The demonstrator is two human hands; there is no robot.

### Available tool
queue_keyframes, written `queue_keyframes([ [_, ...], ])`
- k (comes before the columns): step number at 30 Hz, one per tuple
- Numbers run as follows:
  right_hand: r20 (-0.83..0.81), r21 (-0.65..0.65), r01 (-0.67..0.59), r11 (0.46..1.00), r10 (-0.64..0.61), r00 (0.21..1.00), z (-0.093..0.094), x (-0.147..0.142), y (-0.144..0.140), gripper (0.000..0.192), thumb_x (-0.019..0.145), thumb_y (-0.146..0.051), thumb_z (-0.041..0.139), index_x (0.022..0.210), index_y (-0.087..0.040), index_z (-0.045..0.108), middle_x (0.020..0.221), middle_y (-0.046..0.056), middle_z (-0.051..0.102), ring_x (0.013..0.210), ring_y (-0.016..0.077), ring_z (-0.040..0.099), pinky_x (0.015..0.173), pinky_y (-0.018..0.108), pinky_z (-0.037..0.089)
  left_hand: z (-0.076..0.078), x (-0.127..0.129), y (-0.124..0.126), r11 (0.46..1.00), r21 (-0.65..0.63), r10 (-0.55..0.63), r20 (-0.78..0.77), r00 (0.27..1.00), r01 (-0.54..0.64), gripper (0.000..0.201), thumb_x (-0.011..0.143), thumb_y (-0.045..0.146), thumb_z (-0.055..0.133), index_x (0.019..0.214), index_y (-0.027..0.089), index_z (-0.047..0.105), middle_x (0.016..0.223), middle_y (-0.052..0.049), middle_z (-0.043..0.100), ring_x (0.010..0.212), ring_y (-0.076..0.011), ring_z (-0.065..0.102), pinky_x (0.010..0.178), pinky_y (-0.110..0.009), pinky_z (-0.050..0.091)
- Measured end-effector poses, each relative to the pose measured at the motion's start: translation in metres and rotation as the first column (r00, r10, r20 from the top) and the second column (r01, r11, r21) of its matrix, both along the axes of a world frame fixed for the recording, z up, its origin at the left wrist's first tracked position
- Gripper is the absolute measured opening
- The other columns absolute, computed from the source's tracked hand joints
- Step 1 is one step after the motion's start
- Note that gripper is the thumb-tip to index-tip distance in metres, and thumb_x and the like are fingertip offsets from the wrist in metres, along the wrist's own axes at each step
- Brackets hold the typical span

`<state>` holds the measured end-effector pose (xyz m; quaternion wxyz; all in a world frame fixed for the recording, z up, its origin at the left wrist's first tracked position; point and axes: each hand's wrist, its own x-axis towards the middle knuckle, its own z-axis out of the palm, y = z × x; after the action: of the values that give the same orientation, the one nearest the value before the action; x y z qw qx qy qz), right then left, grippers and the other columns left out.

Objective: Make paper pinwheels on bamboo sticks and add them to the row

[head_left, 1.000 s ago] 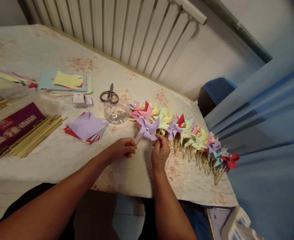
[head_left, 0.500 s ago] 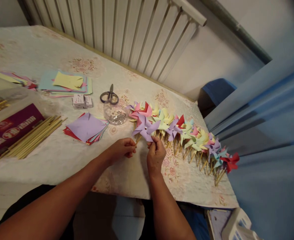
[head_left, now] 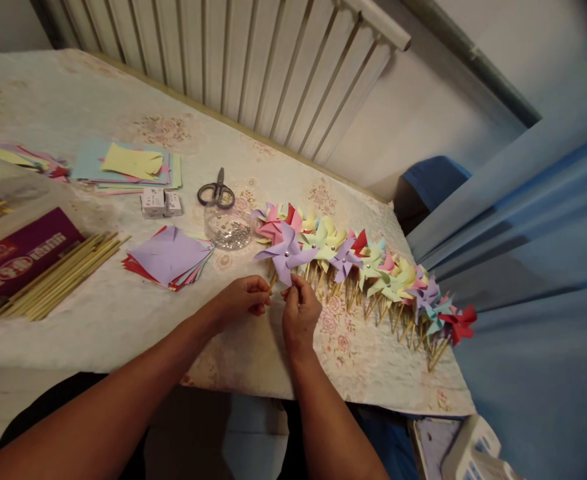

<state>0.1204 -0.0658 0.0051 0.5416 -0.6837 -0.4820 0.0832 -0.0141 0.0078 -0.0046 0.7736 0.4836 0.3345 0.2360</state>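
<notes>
A purple paper pinwheel [head_left: 286, 254] with a shiny pin at its centre is up off the table, tilted on its thin stick. My left hand [head_left: 251, 295] is closed round that stick, just below the paper blades. The thumb and fingers of my right hand [head_left: 301, 310] are pinched at the tip of the lowest blade. Right behind it begins a long row of finished pinwheels [head_left: 393, 287] in pink, yellow, green, purple, blue and red, lying with their sticks toward me. A clear round tub [head_left: 230, 230] of small silvery pins stands beyond my left hand.
Cut paper squares [head_left: 170, 257] lie left of the tub, with scissors [head_left: 216, 193] behind it. Small white boxes [head_left: 160, 203] stand near stacked paper sheets [head_left: 86, 160]. Bundled sticks [head_left: 68, 273] rest by a purple package [head_left: 23, 263]. A radiator [head_left: 233, 67] lines the far edge.
My right hand has shifted left and slightly down, moving from a right-side blade to the lower one. The pinwheel's blades have turned. My left hand keeps its grip on the stick.
</notes>
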Motion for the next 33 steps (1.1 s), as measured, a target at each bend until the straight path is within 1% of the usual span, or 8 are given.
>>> queue_keyframes([
  [4, 0.001, -0.006, -0.01, 1.0, 0.01, 1.0, -0.0007, -0.0019, -0.0001, 0.032, 0.091, -0.026, 0.044, 0.106, -0.017, 0.07, 0.081, 0.003, 0.07, 0.07, 0.0162, 0.065, 0.073, 0.03, 0.052, 0.0022, 0.0016, -0.0008, 1.0, -0.01, 0.011, -0.002, 1.0, -0.011, 0.027, 0.064, 0.033, 0.074, 0.078, 0.016, 0.057, 0.067, 0.002, 0.064, 0.054, -0.0089, 0.055, 0.057, -0.024, 0.038],
  [8, 0.004, -0.001, -0.018, 1.0, 0.018, 1.0, -0.0016, -0.0038, -0.0001, 0.032, 0.09, -0.025, 0.044, 0.105, -0.018, 0.071, 0.083, 0.004, 0.071, 0.07, 0.0165, 0.065, 0.071, 0.03, 0.052, 0.0053, 0.0028, -0.0021, 1.0, -0.004, 0.004, 0.005, 1.0, -0.004, 0.028, 0.063, 0.033, 0.074, 0.076, 0.016, 0.056, 0.065, 0.003, 0.063, 0.053, -0.0091, 0.054, 0.058, -0.025, 0.038],
  [14, 0.047, 0.017, -0.03, 0.999, 0.029, 0.998, -0.0047, -0.0055, -0.0003, 0.032, 0.09, -0.024, 0.044, 0.106, -0.018, 0.071, 0.083, 0.004, 0.072, 0.071, 0.0167, 0.066, 0.072, 0.031, 0.053, 0.0077, 0.0041, -0.0035, 1.0, -0.01, -0.005, 0.007, 1.0, 0.005, 0.027, 0.063, 0.033, 0.074, 0.075, 0.016, 0.056, 0.061, 0.004, 0.061, 0.053, -0.0095, 0.054, 0.058, -0.025, 0.038],
  [17, 0.048, 0.026, -0.035, 0.999, 0.034, 0.998, -0.0031, -0.0074, -0.0007, 0.032, 0.09, -0.024, 0.044, 0.105, -0.018, 0.071, 0.084, 0.005, 0.073, 0.071, 0.0168, 0.067, 0.073, 0.031, 0.053, 0.0086, 0.0049, -0.0039, 1.0, -0.009, -0.006, 0.011, 1.0, 0.006, 0.029, 0.062, 0.033, 0.075, 0.075, 0.016, 0.056, 0.062, 0.004, 0.061, 0.052, -0.0094, 0.053, 0.057, -0.025, 0.037],
  [20, 0.035, 0.007, -0.043, 0.999, 0.043, 0.998, 0.0, -0.009, -0.0014, 0.031, 0.091, -0.024, 0.044, 0.104, -0.019, 0.071, 0.085, 0.004, 0.073, 0.071, 0.0167, 0.067, 0.073, 0.03, 0.053, 0.0081, 0.0051, -0.004, 1.0, -0.019, -0.003, 0.019, 1.0, 0.003, 0.029, 0.061, 0.033, 0.075, 0.075, 0.016, 0.056, 0.063, 0.004, 0.061, 0.054, -0.0096, 0.054, 0.058, -0.025, 0.038],
  [23, 0.012, -0.006, -0.022, 1.0, 0.022, 1.0, 0.0014, -0.0093, -0.0019, 0.031, 0.091, -0.025, 0.043, 0.103, -0.019, 0.071, 0.085, 0.004, 0.073, 0.072, 0.0165, 0.067, 0.073, 0.03, 0.053, 0.0068, 0.005, -0.0038, 1.0, -0.02, -0.001, 0.031, 1.0, 0.002, 0.028, 0.062, 0.032, 0.075, 0.075, 0.017, 0.056, 0.064, 0.003, 0.062, 0.054, -0.0096, 0.054, 0.058, -0.025, 0.039],
  [27, 0.046, 0.021, 0.006, 1.0, -0.007, 0.999, -0.0003, -0.0083, -0.0019, 0.029, 0.091, -0.026, 0.045, 0.102, -0.018, 0.071, 0.085, 0.005, 0.073, 0.077, 0.0178, 0.068, 0.075, 0.031, 0.053, 0.0061, 0.0046, -0.0035, 1.0, -0.015, -0.003, 0.031, 1.0, 0.004, 0.027, 0.061, 0.032, 0.075, 0.074, 0.017, 0.057, 0.066, 0.003, 0.063, 0.055, -0.0094, 0.054, 0.058, -0.025, 0.039],
  [33, 0.138, 0.091, -0.009, 0.996, -0.004, 0.99, -0.004, -0.0082, -0.0016, 0.027, 0.093, -0.023, 0.045, 0.102, -0.018, 0.07, 0.088, 0.006, 0.074, 0.079, 0.0177, 0.07, 0.075, 0.031, 0.054, 0.006, 0.0049, -0.0035, 1.0, -0.021, 0.011, 0.037, 0.999, -0.01, 0.029, 0.061, 0.033, 0.076, 0.074, 0.016, 0.057, 0.064, 0.003, 0.062, 0.054, -0.0093, 0.055, 0.058, -0.025, 0.039],
])
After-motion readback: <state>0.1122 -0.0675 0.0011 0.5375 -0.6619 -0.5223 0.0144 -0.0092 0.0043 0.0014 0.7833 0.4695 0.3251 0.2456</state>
